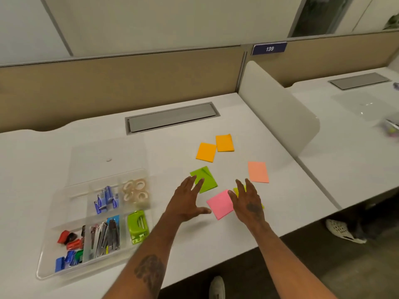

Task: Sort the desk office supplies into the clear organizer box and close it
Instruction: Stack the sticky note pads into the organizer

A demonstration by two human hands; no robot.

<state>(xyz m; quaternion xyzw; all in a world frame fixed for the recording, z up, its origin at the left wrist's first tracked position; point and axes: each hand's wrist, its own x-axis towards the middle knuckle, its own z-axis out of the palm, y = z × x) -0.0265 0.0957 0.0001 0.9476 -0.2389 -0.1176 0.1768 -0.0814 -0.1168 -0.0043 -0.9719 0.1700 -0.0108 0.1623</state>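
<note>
White desk (237, 126) in a cubicle row, with a tan partition (108, 83) behind it. On the left hand (187, 201) the fingers (195, 182) are straight and spread, their tips over the near edge of the green pad (208, 180); they seem to rest on it, though the angle does not settle that. The right hand (248, 201) is spread flat too, and covers most of the yellow pad (238, 190). Neither hand grips anything. The pink pad (220, 203) lies between the two hands, just beside the left thumb. Farther back sit two orange pads (206, 152), close together, and a salmon pad (258, 172) lies apart to the right

At the left of the desk stands the clear organizer box (43, 270), its lid (108, 156) swung back and lying open. Its compartments hold tape rolls (136, 189), blue clips (105, 199), a green punch (137, 226), metal clips (103, 236) and small red and blue pieces (69, 238)

By my reading the small hardware is sorted. Six sticky pads remain loose on the desk, so gathering them, putting them in the box and shutting the lid are all yet to do
</note>
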